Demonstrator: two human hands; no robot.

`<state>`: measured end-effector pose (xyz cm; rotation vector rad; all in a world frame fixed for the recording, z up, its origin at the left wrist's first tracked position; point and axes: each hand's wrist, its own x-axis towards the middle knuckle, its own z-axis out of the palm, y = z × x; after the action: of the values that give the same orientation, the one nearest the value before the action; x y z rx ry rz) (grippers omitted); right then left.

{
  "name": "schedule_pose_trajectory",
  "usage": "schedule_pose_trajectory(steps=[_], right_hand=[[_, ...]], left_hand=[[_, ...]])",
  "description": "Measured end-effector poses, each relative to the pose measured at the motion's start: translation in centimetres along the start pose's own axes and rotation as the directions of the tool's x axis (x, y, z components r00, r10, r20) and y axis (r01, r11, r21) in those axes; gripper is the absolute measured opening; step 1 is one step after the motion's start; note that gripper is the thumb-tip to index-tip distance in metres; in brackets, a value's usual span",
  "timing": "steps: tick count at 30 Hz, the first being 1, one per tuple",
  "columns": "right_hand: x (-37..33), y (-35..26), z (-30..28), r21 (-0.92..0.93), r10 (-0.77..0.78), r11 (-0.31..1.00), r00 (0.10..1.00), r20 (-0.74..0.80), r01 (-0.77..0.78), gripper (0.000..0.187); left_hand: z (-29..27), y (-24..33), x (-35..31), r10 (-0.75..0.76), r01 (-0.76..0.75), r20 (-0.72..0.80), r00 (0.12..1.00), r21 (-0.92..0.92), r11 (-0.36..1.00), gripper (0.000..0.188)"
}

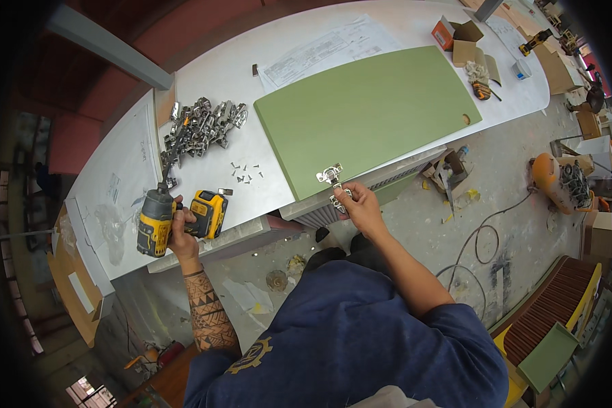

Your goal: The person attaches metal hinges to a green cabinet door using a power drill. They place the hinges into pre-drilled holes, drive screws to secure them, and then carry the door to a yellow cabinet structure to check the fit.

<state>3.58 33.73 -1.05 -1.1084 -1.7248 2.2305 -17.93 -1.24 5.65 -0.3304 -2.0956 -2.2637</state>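
My left hand (183, 234) is wrapped round the handle of a yellow and black cordless drill (156, 228). The drill's long bit points away from me, toward a heap of metal cabinet hinges (200, 129). Between the fingers of my right hand (362, 207) is a shiny cabinet hinge (330, 175), held over the near edge of a green panel (367, 109). Whether that hinge touches the panel, I cannot tell. The panel lies flat on a white-topped table (255, 194) and has a round recess near its right end. Several small screws (245, 173) lie left of the panel.
Behind the panel lie paper drawings (326, 51). An opened cardboard box (464, 41) and a yellow-black tape measure (481, 90) sit at the right end. On the floor to the right are an orange machine (549, 177) and a looping cable (479, 248).
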Motion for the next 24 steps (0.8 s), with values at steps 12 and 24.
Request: schedule_pose_trajectory(steps=[12,24], right_hand=[[-0.1,-1.4,-0.3,-0.07,0.124,0.991,0.987,0.1,-0.117,0.024],[0.0,-1.9,-0.2,-0.058,0.115,0.992,0.987,0.116,-0.109,0.022]], left_hand=[[-0.2,1.7,-0.5,-0.04,0.037,0.086,0.996,0.033,0.999,0.059],[1.7,7.7,-1.6,-0.145,0.144,0.234,0.961,0.024,0.989,0.05]])
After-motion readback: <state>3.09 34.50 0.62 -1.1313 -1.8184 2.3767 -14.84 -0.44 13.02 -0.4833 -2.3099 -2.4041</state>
